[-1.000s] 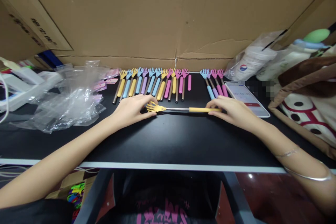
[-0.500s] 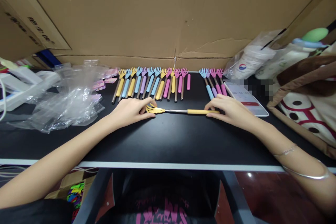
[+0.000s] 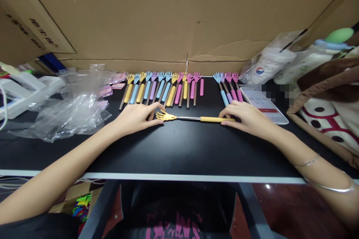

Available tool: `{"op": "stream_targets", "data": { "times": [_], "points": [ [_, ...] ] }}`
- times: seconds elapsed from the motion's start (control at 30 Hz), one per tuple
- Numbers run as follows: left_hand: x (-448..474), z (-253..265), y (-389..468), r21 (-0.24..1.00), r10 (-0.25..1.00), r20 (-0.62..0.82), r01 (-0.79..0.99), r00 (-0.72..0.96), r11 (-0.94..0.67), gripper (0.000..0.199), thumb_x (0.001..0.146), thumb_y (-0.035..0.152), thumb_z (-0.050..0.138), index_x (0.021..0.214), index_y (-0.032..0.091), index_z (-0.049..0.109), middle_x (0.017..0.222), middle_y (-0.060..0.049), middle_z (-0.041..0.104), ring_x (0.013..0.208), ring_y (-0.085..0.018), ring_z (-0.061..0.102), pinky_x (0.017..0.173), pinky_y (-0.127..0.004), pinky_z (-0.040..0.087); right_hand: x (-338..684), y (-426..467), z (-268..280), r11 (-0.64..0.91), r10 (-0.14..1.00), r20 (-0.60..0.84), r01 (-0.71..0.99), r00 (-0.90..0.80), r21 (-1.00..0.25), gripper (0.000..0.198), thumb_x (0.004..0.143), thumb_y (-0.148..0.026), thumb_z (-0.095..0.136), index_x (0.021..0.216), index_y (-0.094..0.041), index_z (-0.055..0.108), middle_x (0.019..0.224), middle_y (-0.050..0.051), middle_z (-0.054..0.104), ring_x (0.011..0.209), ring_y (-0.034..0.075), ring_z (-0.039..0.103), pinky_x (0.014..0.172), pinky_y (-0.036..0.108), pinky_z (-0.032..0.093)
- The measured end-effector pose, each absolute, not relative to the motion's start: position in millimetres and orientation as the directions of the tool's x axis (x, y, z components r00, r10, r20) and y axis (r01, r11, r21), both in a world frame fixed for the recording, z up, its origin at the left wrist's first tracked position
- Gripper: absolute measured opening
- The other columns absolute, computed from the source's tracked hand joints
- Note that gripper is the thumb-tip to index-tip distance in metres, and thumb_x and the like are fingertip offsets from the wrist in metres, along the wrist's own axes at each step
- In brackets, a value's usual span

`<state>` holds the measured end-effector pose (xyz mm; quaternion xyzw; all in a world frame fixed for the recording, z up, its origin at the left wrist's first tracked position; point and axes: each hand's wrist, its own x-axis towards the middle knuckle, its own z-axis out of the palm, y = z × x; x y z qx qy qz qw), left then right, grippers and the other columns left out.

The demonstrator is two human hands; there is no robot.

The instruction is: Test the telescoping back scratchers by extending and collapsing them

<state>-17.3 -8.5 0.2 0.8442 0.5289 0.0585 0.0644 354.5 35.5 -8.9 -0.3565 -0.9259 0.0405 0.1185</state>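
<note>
A yellow telescopic back scratcher [image 3: 214, 119] lies crosswise in front of me, its steel rod partly drawn out between the claw head and the grip. My right hand [image 3: 244, 119] pinches the end of the yellow grip between thumb and fingers. At the other end, my left hand [image 3: 137, 118] is beside the claw head, thumb and index finger apart around the tips of its prongs. Whether those fingers still touch the prongs is hard to see. Behind lies a row of back scratchers [image 3: 169, 93] in yellow, blue, purple and pink, with a smaller group [image 3: 228, 89] to its right.
Clear plastic bags [image 3: 73, 108] are heaped on the left, by a white plastic rack [image 3: 30, 95] and pink cards [image 3: 106, 90]. A phone [image 3: 265, 106], a bagged cup [image 3: 273, 63] and a brown-and-white bag [image 3: 328, 108] stand right. Cardboard [image 3: 157, 18] walls the back.
My left hand has shifted slightly left and its fingers have loosened, exposing more of the claw head. The right hand keeps its pinch on the grip.
</note>
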Motion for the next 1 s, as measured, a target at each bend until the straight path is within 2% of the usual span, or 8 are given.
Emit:
{"op": "stream_targets", "data": {
  "times": [1.0],
  "points": [
    [-14.2,4.8,-10.2,0.141,0.905,-0.017,0.897,0.426,-0.419,0.041,0.089,0.058,0.048,0.116,0.027,0.052,0.070,0.006,0.062,0.063,-0.014,0.059,0.054,-0.021,0.027,354.4,36.1,-8.9,0.755,0.656,0.191,0.639,-0.730,-0.148,0.032,0.088,-0.053,0.051,0.090,-0.023,0.063,0.077,0.003,0.058,0.074,0.016,0.048,0.067,0.029,0.033]
  ]
}}
